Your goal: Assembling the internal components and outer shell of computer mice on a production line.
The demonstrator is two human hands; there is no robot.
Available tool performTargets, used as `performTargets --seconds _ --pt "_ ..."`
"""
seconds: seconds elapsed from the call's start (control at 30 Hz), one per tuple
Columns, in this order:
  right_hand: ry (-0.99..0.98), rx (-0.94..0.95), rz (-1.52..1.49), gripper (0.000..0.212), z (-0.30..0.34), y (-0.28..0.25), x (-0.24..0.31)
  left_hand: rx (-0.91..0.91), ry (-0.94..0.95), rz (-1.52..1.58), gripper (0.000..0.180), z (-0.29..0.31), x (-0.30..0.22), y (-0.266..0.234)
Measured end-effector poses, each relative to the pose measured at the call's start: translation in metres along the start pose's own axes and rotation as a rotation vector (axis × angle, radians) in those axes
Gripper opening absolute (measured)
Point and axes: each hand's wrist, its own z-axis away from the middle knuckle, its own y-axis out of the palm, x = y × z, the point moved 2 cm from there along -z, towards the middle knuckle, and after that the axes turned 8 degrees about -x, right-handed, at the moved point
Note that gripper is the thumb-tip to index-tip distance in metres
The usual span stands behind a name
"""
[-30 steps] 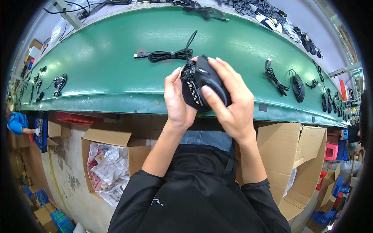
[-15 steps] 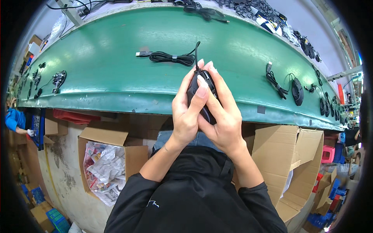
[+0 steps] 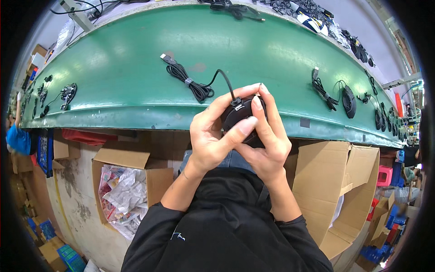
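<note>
My left hand [image 3: 212, 138] and right hand [image 3: 270, 147] both wrap black wired mouse [image 3: 232, 119], clamped on it, held at near edge of green bench [image 3: 131, 59]. Left thumb [image 3: 246, 125] lies across mouse; cable [image 3: 183, 78] runs from far end to tied bundle on bench. I judge step: pressing or checking casing. Next move calls for even squeeze, slack cable.

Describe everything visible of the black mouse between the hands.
The black, plastic-looking mouse is held above the table's near edge between the left hand and right hand, whose fingers hide much of it. A small pale patch marks its far end, where a black cable arches toward a tied bundle.
</note>
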Motion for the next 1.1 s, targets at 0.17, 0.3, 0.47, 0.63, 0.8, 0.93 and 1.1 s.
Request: performTargets --seconds 0.17,0.3,0.47,0.63,0.8,0.93,1.1 --pt "-0.023 0.111 0.069 0.080 -0.006 -0.004 0.005 -0.196 -0.112 0.198 0.026 -0.001 0.005 -0.006" --pt "0.701 -0.009 -0.608 0.071 0.006 -0.011 0.010 -0.114 -0.144 0.547 0.036 -0.004 0.018 -0.029" --pt "0.733 0.073 -0.594 0.059 0.003 -0.023 0.004 -0.193 -0.174 0.449 0.052 -0.001 0.015 -0.025" --pt "1.355 0.296 -1.474 0.048 0.014 -0.028 -0.026 0.119 -0.005 0.273 0.087 -0.013 0.012 -0.027" --pt "1.493 0.413 -1.662 0.050 0.021 -0.027 -0.026 0.375 0.093 0.225 0.051 -0.022 0.017 -0.038" --pt "0.704 -0.001 -0.748 0.056 0.005 -0.019 -0.001 0.156 -0.022 0.205 0.053 -0.013 0.027 -0.038" --pt "0.361 0.040 -0.106 0.057 0.001 -0.017 0.000 -0.070 -0.118 0.251 0.047 -0.007 0.029 -0.028"
